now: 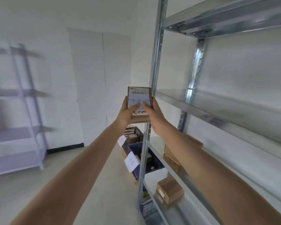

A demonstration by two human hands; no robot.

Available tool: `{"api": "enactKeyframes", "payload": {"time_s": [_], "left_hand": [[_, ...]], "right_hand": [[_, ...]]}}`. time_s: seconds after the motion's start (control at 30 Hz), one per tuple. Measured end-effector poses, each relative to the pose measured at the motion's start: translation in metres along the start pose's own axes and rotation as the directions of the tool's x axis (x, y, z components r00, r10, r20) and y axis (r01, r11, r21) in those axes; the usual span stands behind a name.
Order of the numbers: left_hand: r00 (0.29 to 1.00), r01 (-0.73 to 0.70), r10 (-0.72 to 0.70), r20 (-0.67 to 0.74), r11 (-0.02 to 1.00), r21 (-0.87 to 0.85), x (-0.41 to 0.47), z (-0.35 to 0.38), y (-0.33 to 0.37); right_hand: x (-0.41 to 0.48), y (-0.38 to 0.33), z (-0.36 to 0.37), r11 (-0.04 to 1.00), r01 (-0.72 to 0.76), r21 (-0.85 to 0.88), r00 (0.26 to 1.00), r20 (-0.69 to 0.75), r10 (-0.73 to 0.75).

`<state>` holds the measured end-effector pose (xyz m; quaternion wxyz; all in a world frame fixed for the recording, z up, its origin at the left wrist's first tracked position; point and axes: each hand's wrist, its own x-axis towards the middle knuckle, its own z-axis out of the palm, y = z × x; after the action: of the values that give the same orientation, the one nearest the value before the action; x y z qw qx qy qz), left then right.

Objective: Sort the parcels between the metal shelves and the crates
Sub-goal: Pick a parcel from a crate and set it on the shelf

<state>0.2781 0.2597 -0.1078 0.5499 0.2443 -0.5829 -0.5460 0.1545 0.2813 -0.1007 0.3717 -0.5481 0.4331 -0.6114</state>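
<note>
**Parcel held up for a label check**

A small cardboard parcel [139, 93] is held at arm's length in both hands, in the air just left of the front upright of the metal shelves [217, 108] and touching neither shelf nor crate. The left hand [126, 112] grips its left edge and the right hand [153, 114] its right edge. The fingers [156, 103] curl round the sides towards the back, and both thumbs press on the white label [138, 99] facing the camera.

It looks light and stiff: a flat, shallow box with firm corners that shows no sag. The cardboard should give good friction; the glossy label is likely the slicker part. Holding it by the two long edges, as here, seems the safest grip, and one hand across its width would probably do for placing it.

Below, two dark crates [134, 133] with paper tags [131, 161] stand on the floor beside the upright. More brown boxes [169, 190] lie on the lower shelves.
</note>
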Motion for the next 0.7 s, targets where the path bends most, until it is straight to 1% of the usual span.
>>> {"api": "enactKeyframes", "payload": {"time_s": [0.13, 0.33, 0.5, 0.63, 0.7], "left_hand": [[0.996, 0.061, -0.06, -0.073, 0.998, 0.004, 0.047, -0.052, -0.029], [0.987, 0.122, -0.114, -0.113, 0.99, 0.066, 0.151, -0.108, -0.067], [0.976, 0.155, -0.137, -0.17, 0.983, 0.098, 0.237, -0.158, -0.1], [0.964, 0.186, -0.156, -0.217, 0.974, 0.129, 0.301, -0.215, -0.134], [0.962, 0.196, -0.163, -0.219, 0.971, 0.138, 0.336, -0.245, -0.149]], "right_hand": [[0.068, 0.05, 0.032, 0.998, -0.058, 0.012, 0.996, 0.064, 0.057], [0.191, 0.115, 0.058, 0.991, -0.124, 0.042, 0.984, 0.132, 0.118], [0.288, 0.162, 0.081, 0.984, -0.159, 0.079, 0.971, 0.191, 0.142], [0.36, 0.209, 0.112, 0.981, -0.172, 0.084, 0.964, 0.219, 0.15], [0.399, 0.234, 0.13, 0.981, -0.177, 0.082, 0.961, 0.23, 0.154]]}}
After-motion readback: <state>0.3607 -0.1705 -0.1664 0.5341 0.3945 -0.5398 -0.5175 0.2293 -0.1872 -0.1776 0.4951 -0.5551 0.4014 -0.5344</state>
